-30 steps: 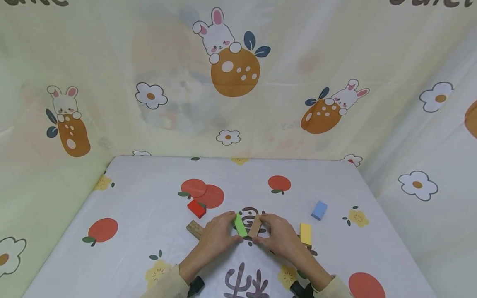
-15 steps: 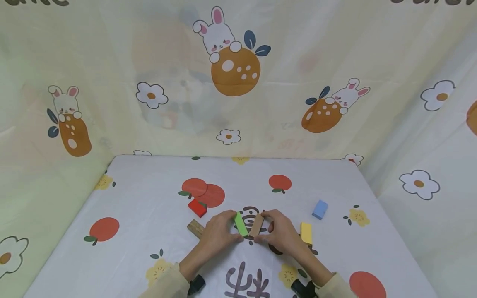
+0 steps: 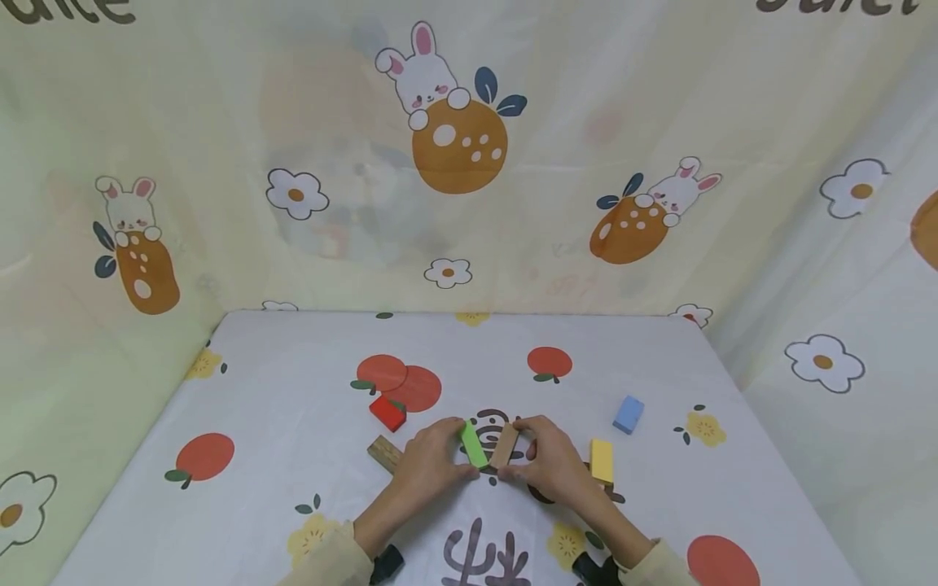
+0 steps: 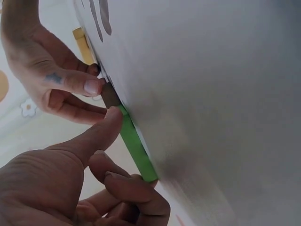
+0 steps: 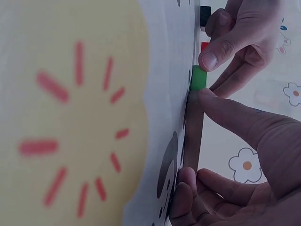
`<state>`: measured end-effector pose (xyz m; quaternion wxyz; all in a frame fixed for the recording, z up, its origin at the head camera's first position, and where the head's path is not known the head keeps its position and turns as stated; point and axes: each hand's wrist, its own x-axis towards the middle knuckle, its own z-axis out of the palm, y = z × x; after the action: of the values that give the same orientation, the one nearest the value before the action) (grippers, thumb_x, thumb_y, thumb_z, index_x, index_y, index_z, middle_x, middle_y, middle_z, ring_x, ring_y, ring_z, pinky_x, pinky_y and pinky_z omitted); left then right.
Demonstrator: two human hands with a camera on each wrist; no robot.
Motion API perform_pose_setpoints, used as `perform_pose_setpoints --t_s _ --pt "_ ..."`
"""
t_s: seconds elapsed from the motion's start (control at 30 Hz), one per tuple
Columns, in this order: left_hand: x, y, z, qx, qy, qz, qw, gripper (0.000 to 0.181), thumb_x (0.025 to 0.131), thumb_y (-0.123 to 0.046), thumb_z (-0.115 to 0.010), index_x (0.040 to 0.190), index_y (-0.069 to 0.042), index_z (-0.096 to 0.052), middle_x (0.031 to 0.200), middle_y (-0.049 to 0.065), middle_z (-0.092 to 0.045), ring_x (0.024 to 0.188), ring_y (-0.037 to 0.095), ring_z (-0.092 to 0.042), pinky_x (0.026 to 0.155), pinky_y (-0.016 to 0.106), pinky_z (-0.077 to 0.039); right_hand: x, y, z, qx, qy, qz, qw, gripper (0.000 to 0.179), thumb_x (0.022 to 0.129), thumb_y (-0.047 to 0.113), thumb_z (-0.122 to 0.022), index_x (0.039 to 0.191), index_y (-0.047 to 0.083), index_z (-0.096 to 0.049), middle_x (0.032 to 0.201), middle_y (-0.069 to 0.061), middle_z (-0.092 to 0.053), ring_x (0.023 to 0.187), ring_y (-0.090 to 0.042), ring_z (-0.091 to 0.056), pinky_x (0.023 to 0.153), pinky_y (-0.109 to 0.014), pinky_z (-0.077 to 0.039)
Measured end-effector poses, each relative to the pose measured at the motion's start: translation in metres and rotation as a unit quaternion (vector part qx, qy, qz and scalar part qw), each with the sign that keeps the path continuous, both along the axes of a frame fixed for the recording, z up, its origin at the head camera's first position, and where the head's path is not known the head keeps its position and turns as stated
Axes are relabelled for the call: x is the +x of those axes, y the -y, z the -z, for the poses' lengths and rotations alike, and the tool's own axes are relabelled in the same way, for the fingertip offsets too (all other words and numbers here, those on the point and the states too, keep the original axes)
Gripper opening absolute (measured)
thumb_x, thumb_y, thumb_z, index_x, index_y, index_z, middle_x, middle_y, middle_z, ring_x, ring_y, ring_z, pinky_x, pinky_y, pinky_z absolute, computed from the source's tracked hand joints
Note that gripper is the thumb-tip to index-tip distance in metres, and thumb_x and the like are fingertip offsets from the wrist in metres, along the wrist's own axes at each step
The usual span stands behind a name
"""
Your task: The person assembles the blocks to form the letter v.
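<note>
My left hand (image 3: 427,461) pinches a green block (image 3: 473,444) between thumb and fingers, one at each end. The right hand (image 3: 548,462) holds a light brown wooden block (image 3: 504,445) the same way. Both blocks lie on the tablecloth in a V, their near ends meeting and their far ends apart. In the left wrist view the green block (image 4: 138,147) runs lengthwise from the thumb to the fingers, with the brown block (image 4: 110,95) at its end. From the right wrist, the brown block (image 5: 193,132) shows long and the green block (image 5: 199,77) end-on.
A red block (image 3: 387,413) and a darker wood-grain block (image 3: 384,452), partly behind the left hand, lie on the left. On the right are a yellow block (image 3: 601,461) beside the right hand and a blue block (image 3: 628,414) farther back. A printed cloth (image 3: 308,439) covers the table.
The hands and both blocks keep almost the same place; the right fingers shift very slightly. The head view tilts a little.
</note>
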<state>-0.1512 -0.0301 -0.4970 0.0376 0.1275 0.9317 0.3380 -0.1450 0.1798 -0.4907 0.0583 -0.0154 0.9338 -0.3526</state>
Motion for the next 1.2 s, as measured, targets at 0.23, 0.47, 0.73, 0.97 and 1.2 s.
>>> perform_pose_setpoints --t_s 0.23,0.47,0.73,0.97,1.2 --pt "-0.001 0.001 0.003 0.013 0.008 0.001 0.9999 0.073 0.077 -0.022 -0.095 0.14 -0.001 -0.065 0.142 0.017 -0.069 0.136 0.039 -0.063 0.114 0.057 -0.051 0.002 0.001 0.002 -0.001 0.001 0.002 1.0 0.078 0.071 0.024 -0.1 0.138 0.005 -0.064 0.106 -0.006 -0.062 0.08 -0.013 -0.051 0.065 -0.023 -0.039" --pt "0.0 0.001 0.003 0.013 0.029 0.005 0.9995 0.087 0.078 -0.034 -0.094 0.15 -0.003 -0.056 0.151 0.018 -0.061 0.14 0.039 -0.058 0.115 0.06 -0.049 0.004 0.0 0.0 0.009 -0.009 -0.014 0.9998 0.085 0.071 0.028 -0.099 0.143 0.004 -0.06 0.13 -0.01 -0.064 0.086 -0.014 -0.054 0.069 -0.022 -0.042" --pt "0.008 0.0 -0.006 -0.022 -0.028 -0.01 0.9993 0.058 0.093 -0.028 -0.08 0.144 -0.007 -0.063 0.147 0.016 -0.062 0.132 0.037 -0.063 0.105 0.057 -0.058 0.009 -0.017 -0.008 -0.005 -0.012 0.013 0.9998 0.079 0.077 0.029 -0.096 0.145 0.009 -0.059 0.14 -0.01 -0.066 0.093 -0.015 -0.06 0.067 -0.021 -0.048" --pt "0.019 0.002 -0.01 -0.128 -0.123 0.062 0.9821 0.036 0.096 -0.024 -0.075 0.131 -0.013 -0.073 0.129 0.008 -0.071 0.111 0.026 -0.061 0.092 0.042 -0.059 0.009 -0.045 -0.019 -0.028 -0.029 0.008 0.9992 0.063 0.085 0.029 -0.09 0.14 0.01 -0.064 0.132 -0.01 -0.071 0.091 -0.015 -0.062 0.064 -0.022 -0.049" --pt "0.026 -0.004 -0.011 -0.178 -0.156 0.14 0.9615 0.032 0.097 -0.023 -0.074 0.13 -0.02 -0.074 0.134 0.0 -0.071 0.116 0.021 -0.063 0.091 0.037 -0.059 0.009 -0.067 -0.023 -0.03 -0.014 0.006 0.9994 0.053 0.089 0.026 -0.086 0.136 0.009 -0.067 0.109 -0.009 -0.072 0.078 -0.015 -0.057 0.056 -0.023 -0.049"
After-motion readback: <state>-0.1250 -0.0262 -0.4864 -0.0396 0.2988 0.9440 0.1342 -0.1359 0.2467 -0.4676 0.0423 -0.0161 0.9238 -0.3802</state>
